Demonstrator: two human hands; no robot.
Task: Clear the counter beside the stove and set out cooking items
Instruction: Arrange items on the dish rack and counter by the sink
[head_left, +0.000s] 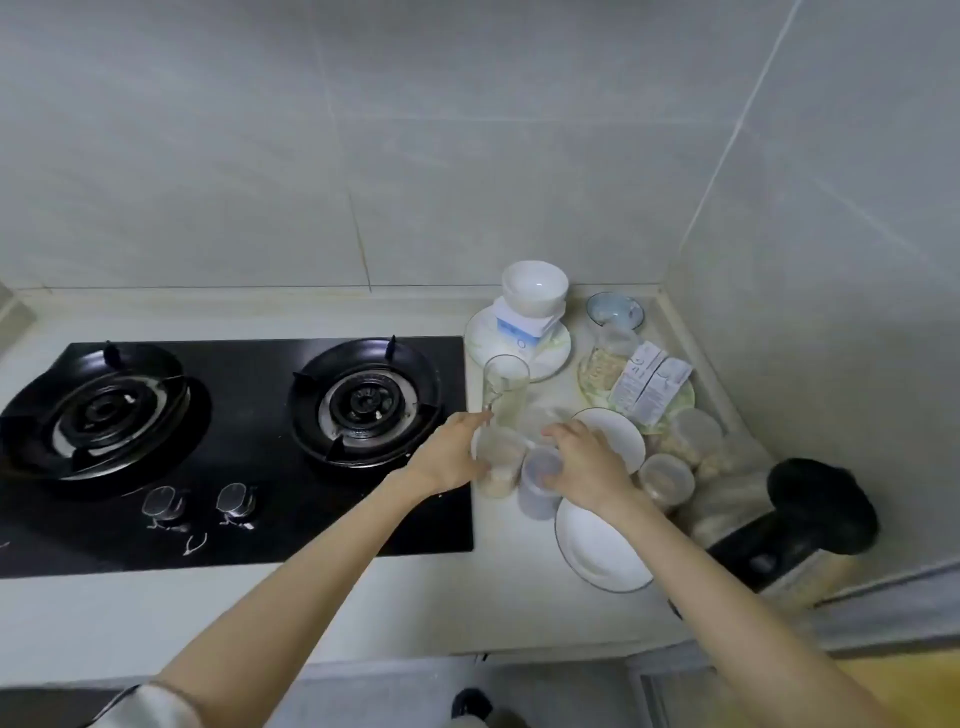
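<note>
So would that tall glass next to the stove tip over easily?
Probably: the tall glass is narrow and high, so a nudge could topple it. It looks empty, so probably light. Clear glass likely breaks if it falls.

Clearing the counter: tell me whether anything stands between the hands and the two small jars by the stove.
Nothing visible: the left hand holds one small clear plastic jar, the right hand a second clear jar. A tall clear glass stands behind.
</note>
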